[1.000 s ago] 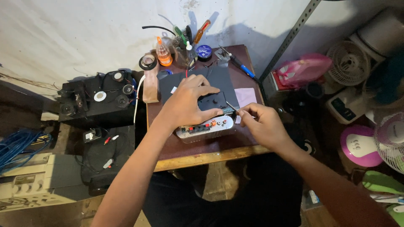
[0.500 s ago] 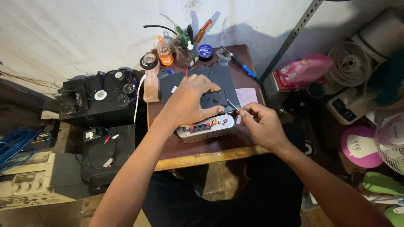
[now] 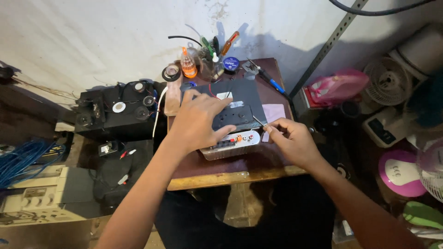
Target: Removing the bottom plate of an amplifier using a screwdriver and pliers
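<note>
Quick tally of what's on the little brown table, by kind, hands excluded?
Black device with silver control panel: 1
Thin metal tool in the right hand: 1
Tape roll: 1
Orange-capped bottle: 1
Blue round tin: 1
Blue-handled tool: 1
Pink paper: 1
Total: 7, besides the tool cluster at the back, too jumbled to count.

The back of the small wooden table [image 3: 240,173] is crowded: a tape roll [image 3: 171,73], an orange-capped bottle [image 3: 188,66], a cup of screwdrivers [image 3: 213,57] and a soldering iron [image 3: 264,76] block any reach along the wall. The black amplifier box [image 3: 240,99] fills the middle, so bare wood is left only along the front edge and at the right by the pink paper [image 3: 274,113]. A black speaker cabinet [image 3: 117,110] closes the left side.
</note>
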